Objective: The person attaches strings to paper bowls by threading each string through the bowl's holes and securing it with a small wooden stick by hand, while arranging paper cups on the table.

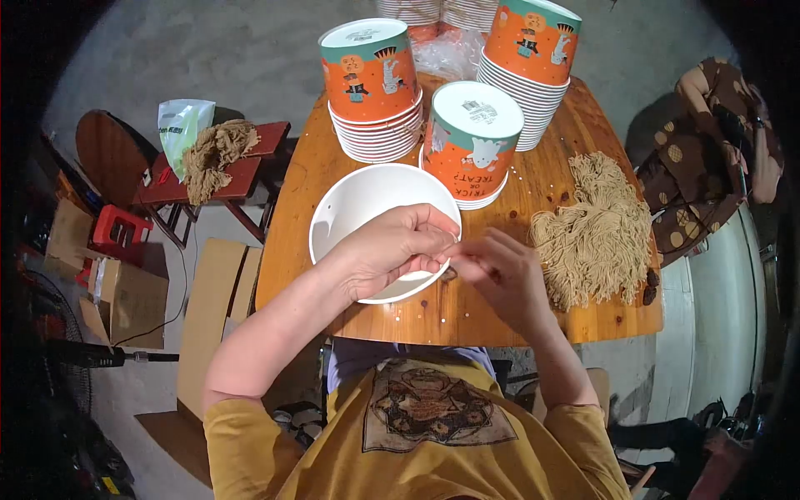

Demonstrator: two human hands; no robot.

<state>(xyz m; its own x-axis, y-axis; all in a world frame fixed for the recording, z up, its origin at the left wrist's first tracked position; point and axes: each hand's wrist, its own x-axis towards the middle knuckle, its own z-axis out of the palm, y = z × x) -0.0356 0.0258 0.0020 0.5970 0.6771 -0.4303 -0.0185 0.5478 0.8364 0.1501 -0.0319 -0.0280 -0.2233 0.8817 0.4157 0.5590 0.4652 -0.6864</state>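
Over the right rim of a white bowl-like bucket (350, 208), my left hand (396, 250) has its fingertips pinched together. My right hand (500, 271) meets it just to the right, fingers curled and slightly blurred. What lies between the fingertips is too small to make out. The bucket's open mouth faces up on the wooden table (292, 275). Right of my hands is a heap of tan string (596, 237). Behind the bucket stands an upside-down orange and green printed bucket (475, 142).
Taller stacks of printed buckets stand at the back left (371, 83) and back right (529, 58), with clear plastic (450, 54) between them. More string (217, 158) lies on a red bench (271, 137). A cardboard box (212, 308) is left of the table. A person (700, 158) is at the right.
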